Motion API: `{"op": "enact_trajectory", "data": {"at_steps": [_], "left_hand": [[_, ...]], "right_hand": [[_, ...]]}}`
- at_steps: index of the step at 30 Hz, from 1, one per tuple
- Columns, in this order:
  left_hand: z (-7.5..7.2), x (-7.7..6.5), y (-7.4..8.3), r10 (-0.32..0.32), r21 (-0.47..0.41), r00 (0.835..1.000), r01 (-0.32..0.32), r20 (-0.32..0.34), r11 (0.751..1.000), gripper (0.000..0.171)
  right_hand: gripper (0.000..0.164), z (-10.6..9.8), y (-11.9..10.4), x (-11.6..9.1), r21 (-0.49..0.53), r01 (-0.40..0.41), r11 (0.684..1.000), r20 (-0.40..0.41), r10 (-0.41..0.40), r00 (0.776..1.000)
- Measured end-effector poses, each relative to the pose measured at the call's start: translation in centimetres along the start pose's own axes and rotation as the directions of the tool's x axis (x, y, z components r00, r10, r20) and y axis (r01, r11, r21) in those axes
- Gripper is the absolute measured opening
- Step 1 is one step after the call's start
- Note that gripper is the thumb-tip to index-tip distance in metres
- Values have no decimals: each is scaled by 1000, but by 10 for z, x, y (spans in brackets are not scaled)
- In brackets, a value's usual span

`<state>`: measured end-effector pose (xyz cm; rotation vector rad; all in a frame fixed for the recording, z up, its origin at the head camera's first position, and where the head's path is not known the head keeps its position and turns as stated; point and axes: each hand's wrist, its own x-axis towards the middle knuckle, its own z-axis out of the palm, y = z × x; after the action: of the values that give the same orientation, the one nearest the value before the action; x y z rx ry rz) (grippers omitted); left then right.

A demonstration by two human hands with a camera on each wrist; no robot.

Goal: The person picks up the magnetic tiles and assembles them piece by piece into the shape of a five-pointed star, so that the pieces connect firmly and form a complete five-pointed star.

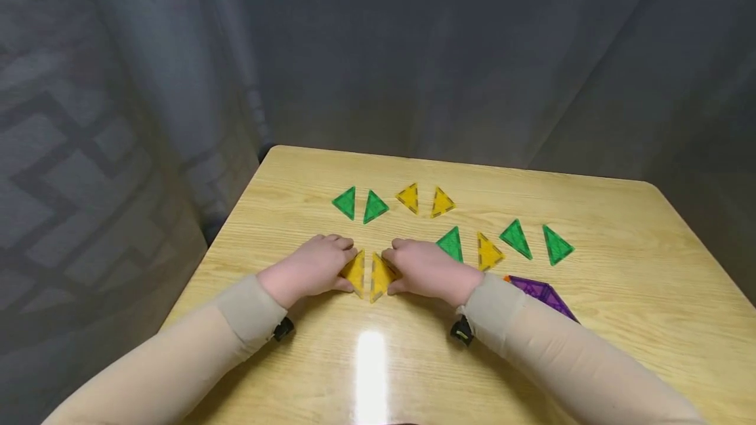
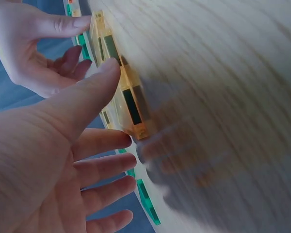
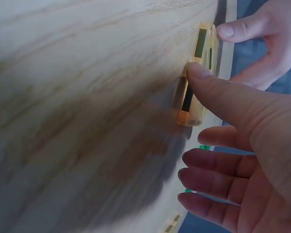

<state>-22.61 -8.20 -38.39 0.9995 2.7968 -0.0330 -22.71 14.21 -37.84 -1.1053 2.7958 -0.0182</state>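
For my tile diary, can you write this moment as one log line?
left hand: pinches near-left yellow tile; right hand: pinches near-right yellow tile; held tiles: apart; beyond: green tiles, other yellow tiles; partly hidden: purple tiles

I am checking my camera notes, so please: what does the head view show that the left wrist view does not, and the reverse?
Only the head view shows the purple tiles and both sleeves. Only the left wrist view shows the palm of the left hand. Both show the right hand, the yellow triangle that the left hand pinches, some green triangles and the wooden table.
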Motion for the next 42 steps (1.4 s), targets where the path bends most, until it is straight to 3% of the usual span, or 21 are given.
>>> {"op": "enact_trajectory", "data": {"at_steps": [7,11,13,16,19,22,25,31,37,42], "left_hand": [[-5,2,4,26,-11,999,-27,-45,1000,74],[-17,5,-5,39,-25,998,-40,-43,999,74],[-30,8,-17,8,-36,999,-10,-37,999,74],[-50,20,-40,-89,-47,996,88,-29,995,73],[-59,38,-62,-168,-47,986,168,12,985,70],[-56,57,-76,-201,-68,976,207,83,976,68],[-45,71,-81,-207,-80,969,219,138,973,65],[-24,71,-73,-218,-16,949,227,228,974,54],[-18,76,-67,-196,28,957,194,212,981,52],[-23,80,-62,-175,41,966,170,191,985,50]], "right_hand": [[44,-4,3,0,23,3,1000,-40,-2,999],[42,-13,9,2,63,12,998,-23,-10,1000],[47,-23,15,5,80,-14,997,-18,16,1000],[57,-42,29,14,106,-97,990,1,97,995],[58,-54,45,31,128,-179,976,48,174,984],[40,-49,57,50,133,-194,972,80,184,980],[38,-33,60,65,67,-182,981,89,176,980],[51,-15,47,76,-46,-153,987,145,159,977],[53,-12,45,79,-43,-185,982,175,190,966],[56,-17,51,77,9,-167,986,156,163,974]]}}
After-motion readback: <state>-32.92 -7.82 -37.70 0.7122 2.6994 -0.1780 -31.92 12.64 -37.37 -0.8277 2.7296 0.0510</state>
